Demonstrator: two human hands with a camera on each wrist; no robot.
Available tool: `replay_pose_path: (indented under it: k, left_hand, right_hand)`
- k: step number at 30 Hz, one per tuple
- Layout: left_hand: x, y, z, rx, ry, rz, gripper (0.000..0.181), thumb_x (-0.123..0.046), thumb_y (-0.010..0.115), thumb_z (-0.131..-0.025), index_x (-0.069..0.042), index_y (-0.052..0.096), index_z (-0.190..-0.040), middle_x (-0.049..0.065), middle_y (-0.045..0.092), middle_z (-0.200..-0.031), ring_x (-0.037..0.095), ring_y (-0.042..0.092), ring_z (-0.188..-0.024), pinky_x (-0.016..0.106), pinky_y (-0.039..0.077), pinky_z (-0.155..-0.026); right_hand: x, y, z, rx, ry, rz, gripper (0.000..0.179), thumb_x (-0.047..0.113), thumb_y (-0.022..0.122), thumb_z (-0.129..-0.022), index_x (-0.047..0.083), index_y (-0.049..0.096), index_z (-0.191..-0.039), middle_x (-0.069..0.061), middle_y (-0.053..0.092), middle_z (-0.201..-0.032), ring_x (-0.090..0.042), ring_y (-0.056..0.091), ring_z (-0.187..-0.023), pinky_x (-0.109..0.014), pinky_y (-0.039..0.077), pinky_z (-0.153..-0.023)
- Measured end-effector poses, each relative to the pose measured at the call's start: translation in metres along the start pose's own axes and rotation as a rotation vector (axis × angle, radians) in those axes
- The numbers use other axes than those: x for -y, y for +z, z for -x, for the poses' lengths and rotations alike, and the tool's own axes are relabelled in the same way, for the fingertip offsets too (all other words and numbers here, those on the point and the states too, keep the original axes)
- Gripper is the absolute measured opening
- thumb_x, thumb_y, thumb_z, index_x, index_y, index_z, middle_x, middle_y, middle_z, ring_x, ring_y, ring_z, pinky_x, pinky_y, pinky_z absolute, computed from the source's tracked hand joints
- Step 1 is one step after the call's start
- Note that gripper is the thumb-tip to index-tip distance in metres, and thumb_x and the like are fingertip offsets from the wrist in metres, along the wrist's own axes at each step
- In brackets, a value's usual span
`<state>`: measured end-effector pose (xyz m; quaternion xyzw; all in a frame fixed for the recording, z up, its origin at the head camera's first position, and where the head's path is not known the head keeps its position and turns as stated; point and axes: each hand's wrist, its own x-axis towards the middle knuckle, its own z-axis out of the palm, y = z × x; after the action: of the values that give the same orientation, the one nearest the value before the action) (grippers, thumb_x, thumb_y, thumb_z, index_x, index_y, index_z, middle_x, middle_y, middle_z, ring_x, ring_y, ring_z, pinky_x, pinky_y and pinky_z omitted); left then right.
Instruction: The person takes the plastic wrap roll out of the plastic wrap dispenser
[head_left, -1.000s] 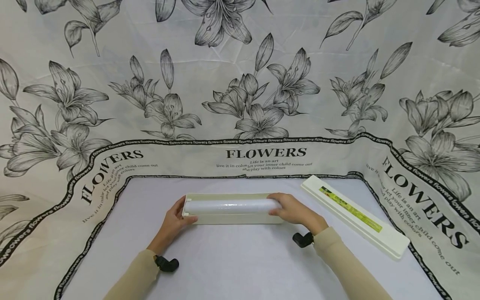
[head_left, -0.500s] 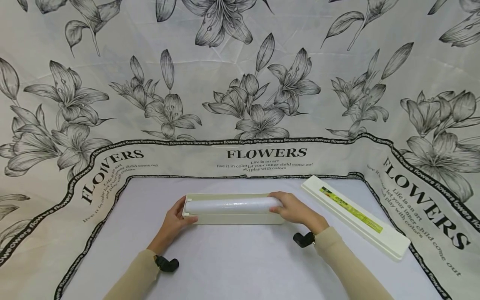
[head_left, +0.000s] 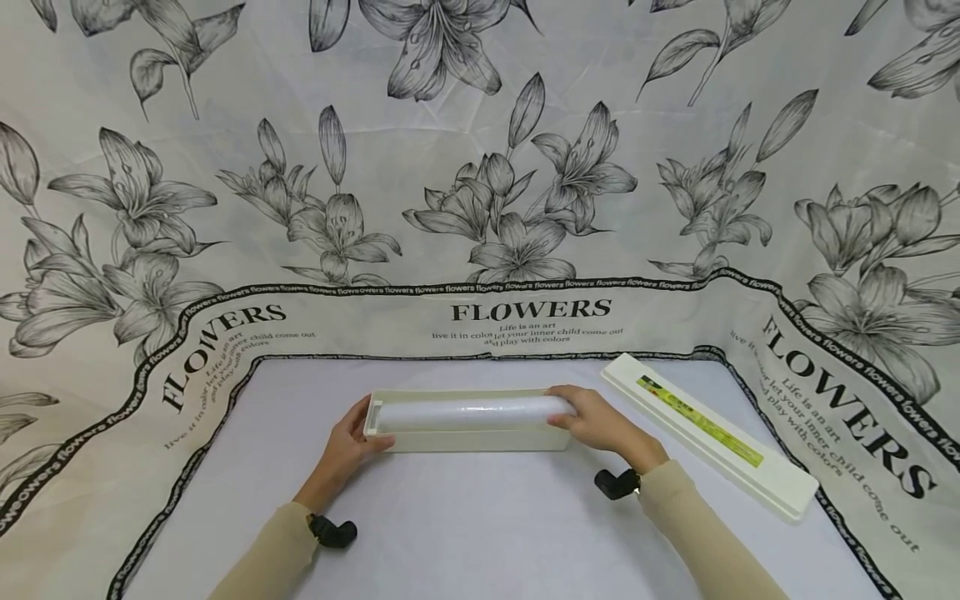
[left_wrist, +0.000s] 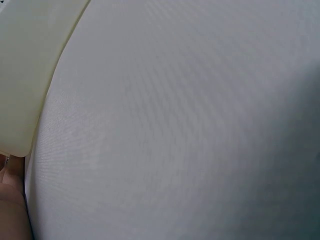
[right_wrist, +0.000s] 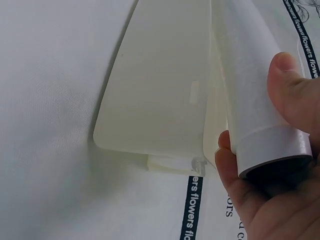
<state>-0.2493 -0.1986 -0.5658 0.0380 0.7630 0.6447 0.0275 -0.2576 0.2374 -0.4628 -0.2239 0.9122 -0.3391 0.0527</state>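
A long cream box, its top off, lies on the table with a white roll of plastic film in it. My left hand grips the box's left end, thumb on the front wall and fingers round the side. With my right hand I grip the roll's right end, thumb on the near side and fingers round the far side. In the right wrist view, that end of the roll is raised out of the box and its dark hollow core shows. The left wrist view holds only a strip of the box and part of the hand.
A long white lid with a yellow-green label lies slantwise at the right of the table. White cloth covers the tabletop. Behind and at both sides hangs a flower-printed curtain.
My right hand has shifted slightly right with the roll, whose left end has drawn away from the box's left end. The left hand keeps its grip, and the lid stays put.
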Motion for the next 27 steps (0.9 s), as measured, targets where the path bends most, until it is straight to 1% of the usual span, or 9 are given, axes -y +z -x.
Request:
replay_pose_path:
  k: [7,14,19,27]
  left_hand:
    - [-0.002,0.0,0.003,0.022,0.018,0.024,0.095,-0.008,0.083,-0.086,-0.012,0.026,-0.163,0.014,0.036,-0.164,0.035,0.041,-0.148,0.012,0.046,-0.099]
    - [-0.004,0.0,0.006,0.048,0.042,0.033,0.095,-0.006,0.08,-0.088,-0.011,0.023,-0.164,0.015,0.035,-0.165,0.034,0.039,-0.149,0.01,0.045,-0.101]
    - [-0.004,0.0,0.005,0.04,0.041,0.023,0.094,-0.006,0.08,-0.088,-0.01,0.024,-0.164,0.015,0.033,-0.166,0.035,0.037,-0.151,0.01,0.043,-0.101]
    - [-0.004,0.001,0.005,0.031,0.027,0.012,0.096,-0.008,0.082,-0.087,-0.01,0.024,-0.164,0.014,0.029,-0.168,0.033,0.034,-0.153,0.009,0.042,-0.102]
  right_hand:
    - [-0.003,-0.005,0.007,-0.028,0.025,-0.026,0.044,0.017,0.067,-0.099,-0.002,0.06,-0.138,-0.02,0.065,-0.136,-0.033,0.062,-0.118,-0.057,0.049,-0.104]
    - [-0.004,-0.011,0.01,-0.054,0.035,-0.041,0.042,0.019,0.067,-0.099,0.001,0.062,-0.137,-0.016,0.068,-0.13,-0.027,0.064,-0.111,-0.049,0.052,-0.095]
    - [-0.006,-0.013,0.012,-0.068,0.038,-0.049,0.042,0.02,0.067,-0.1,0.0,0.062,-0.136,-0.017,0.069,-0.129,-0.027,0.064,-0.11,-0.048,0.052,-0.094]
    - [-0.01,-0.018,0.021,-0.102,0.079,-0.055,0.044,0.019,0.067,-0.1,-0.001,0.06,-0.138,-0.019,0.067,-0.13,-0.028,0.064,-0.109,-0.048,0.054,-0.093]
